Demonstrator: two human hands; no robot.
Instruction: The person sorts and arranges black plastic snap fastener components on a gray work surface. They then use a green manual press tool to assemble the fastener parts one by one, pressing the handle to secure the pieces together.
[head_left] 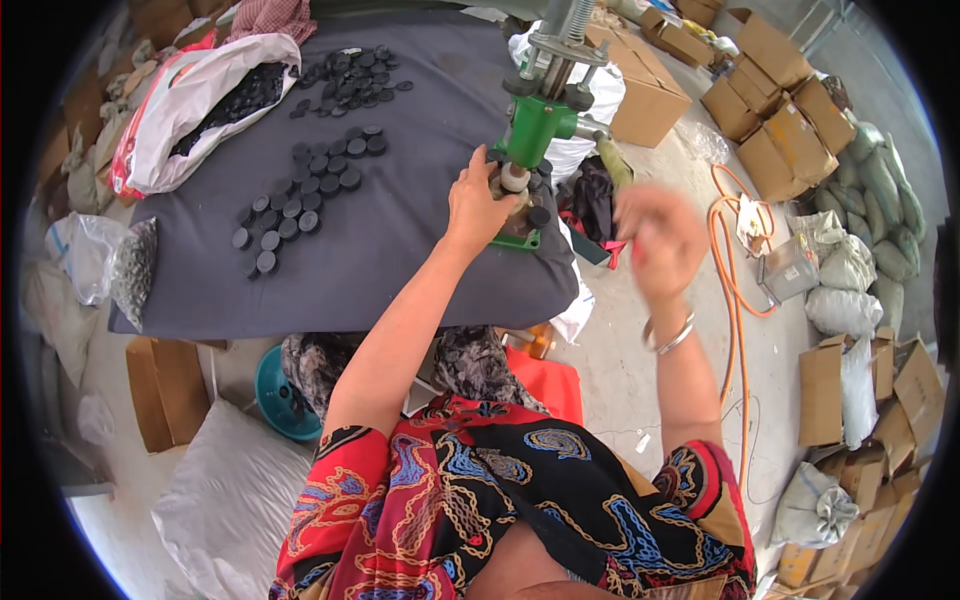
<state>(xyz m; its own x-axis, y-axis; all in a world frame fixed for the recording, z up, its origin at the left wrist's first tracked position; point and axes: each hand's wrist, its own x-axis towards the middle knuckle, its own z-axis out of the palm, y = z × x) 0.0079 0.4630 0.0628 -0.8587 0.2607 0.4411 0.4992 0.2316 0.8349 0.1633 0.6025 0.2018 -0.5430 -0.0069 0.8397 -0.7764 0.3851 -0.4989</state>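
Observation:
My left hand is at the green hand press, at the right end of the table. Its thumb and forefinger are spread apart around the press's lower tip; whatever lies under its palm is hidden. Dark round pieces sit close by the press, one black cap by its base. Out to the right of the press, my right hand is raised in the air, smeared by motion, so its fingers cannot be read. A silver bracelet circles that wrist.
Black round caps lie grouped on the dark table cloth, with another pile behind. A white sack of black pieces stands at far left, near a clear bag. An orange hose and cardboard boxes lie right.

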